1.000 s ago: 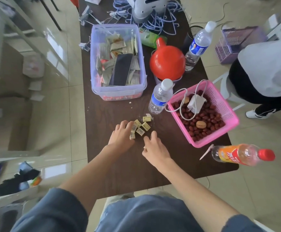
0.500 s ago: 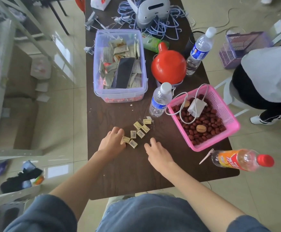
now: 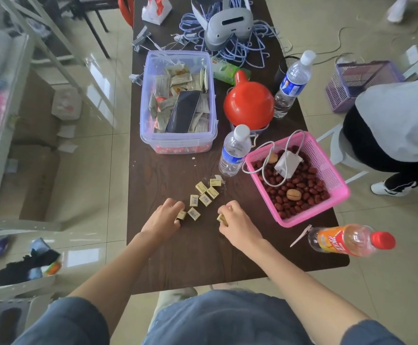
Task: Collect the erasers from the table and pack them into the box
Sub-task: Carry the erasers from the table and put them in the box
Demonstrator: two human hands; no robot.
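While curled, left hand (image 3: 162, 220) pinching eraser (image 3: 181, 215), right hand (image 3: 237, 224) likewise

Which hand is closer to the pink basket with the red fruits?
Right. The right hand sits just beside the pink basket, while the left hand is farther away, past the erasers.

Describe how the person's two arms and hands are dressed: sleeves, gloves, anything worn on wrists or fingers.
Both forearms are bare. The left hand and the right hand wear no gloves, and no watch, bracelet or ring shows. Short blue-grey sleeves end near the elbows.
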